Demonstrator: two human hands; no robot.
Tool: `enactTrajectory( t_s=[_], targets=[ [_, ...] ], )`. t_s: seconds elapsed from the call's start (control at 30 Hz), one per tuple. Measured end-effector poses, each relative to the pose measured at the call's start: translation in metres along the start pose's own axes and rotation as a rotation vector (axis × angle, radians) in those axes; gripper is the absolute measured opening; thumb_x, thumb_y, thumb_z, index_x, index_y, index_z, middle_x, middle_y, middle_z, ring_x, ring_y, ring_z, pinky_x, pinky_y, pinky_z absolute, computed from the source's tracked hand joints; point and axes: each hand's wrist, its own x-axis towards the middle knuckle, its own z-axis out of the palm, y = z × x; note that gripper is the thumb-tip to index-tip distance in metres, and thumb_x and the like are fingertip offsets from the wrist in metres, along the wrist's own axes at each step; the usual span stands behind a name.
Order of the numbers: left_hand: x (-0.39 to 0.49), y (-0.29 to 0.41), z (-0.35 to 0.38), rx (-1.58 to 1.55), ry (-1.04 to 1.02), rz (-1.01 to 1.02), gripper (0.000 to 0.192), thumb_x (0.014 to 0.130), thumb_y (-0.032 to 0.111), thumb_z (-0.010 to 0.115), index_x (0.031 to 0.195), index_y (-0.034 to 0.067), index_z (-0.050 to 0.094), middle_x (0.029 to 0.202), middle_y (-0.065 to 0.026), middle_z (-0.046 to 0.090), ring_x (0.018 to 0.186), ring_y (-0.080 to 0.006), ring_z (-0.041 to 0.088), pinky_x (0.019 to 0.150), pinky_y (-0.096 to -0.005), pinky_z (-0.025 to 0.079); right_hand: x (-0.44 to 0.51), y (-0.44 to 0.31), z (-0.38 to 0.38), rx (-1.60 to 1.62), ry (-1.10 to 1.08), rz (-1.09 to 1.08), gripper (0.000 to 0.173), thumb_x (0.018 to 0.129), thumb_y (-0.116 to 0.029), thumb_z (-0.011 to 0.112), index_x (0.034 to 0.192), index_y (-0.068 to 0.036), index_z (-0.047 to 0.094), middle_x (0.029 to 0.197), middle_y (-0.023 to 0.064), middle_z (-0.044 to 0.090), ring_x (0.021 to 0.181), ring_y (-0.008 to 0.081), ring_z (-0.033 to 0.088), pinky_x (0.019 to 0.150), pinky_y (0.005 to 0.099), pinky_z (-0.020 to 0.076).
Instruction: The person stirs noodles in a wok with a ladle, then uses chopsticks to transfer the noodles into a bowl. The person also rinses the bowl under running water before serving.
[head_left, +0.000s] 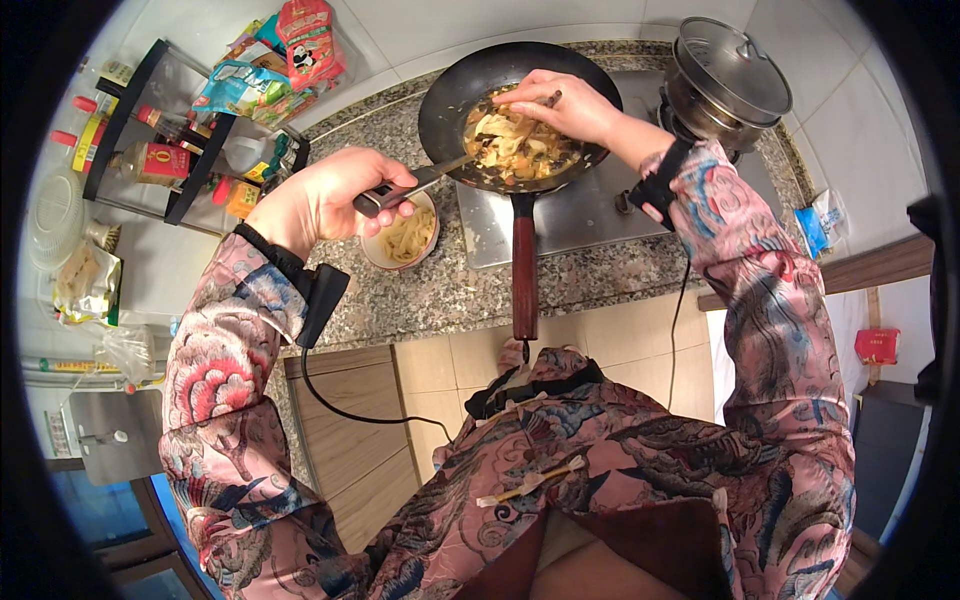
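Observation:
My left hand (337, 196) grips the black handle of a metal cooking utensil (431, 175), whose shaft runs into the black wok (450, 120). The utensil's head is hidden in the food. Inside the wok lies a brothy mix (517, 154) of pale strips, orange pieces and dark bits. Over the wok my right hand (562, 105) pinches a thin brown stick (554, 98), perhaps chopsticks; most of it is hidden by my fingers. Just right of my left hand, a white bowl (375, 255) with pale strips (409, 236) stands on the granite counter (375, 300).
The wok's red-brown handle (525, 270) points toward me over the counter edge. A lidded steel pot (705, 97) stands right of the wok on the metal hob (487, 232). Bottles fill a black rack (176, 206) at the left, with food packets (247, 90) behind it.

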Motion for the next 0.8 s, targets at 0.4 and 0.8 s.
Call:
enactTrajectory(
  t_s=[0.4, 0.8],
  targets=[
    [0.003, -0.005, -0.005, -0.027, -0.085, 0.052, 0.013, 0.091, 0.016, 0.055, 0.087, 0.004, 0.056, 0.07, -0.0071, 0.062, 0.047, -0.0107, 0.052, 0.036, -0.0221, 0.038, 0.021, 0.032, -0.002, 0.287, 0.2, 0.638, 0.037, 0.089, -0.04, 0.064, 0.079, -0.004, 0.066, 0.067, 0.0044, 0.065, 0.053, 0.0112, 0.059, 0.057, 0.0261, 0.0508],
    [0.008, -0.021, -0.016, -0.243, -0.206, 0.013, 0.026, 0.092, 0.015, 0.055, 0.114, 0.002, 0.05, 0.072, -0.0061, 0.057, 0.043, -0.0101, 0.048, 0.035, -0.0209, 0.037, 0.011, -0.003, -0.012, 0.507, 0.168, 0.523, 0.04, 0.09, -0.041, 0.063, 0.081, -0.003, 0.066, 0.073, 0.0038, 0.067, 0.06, 0.0097, 0.064, 0.059, 0.0237, 0.0532]
  ],
)
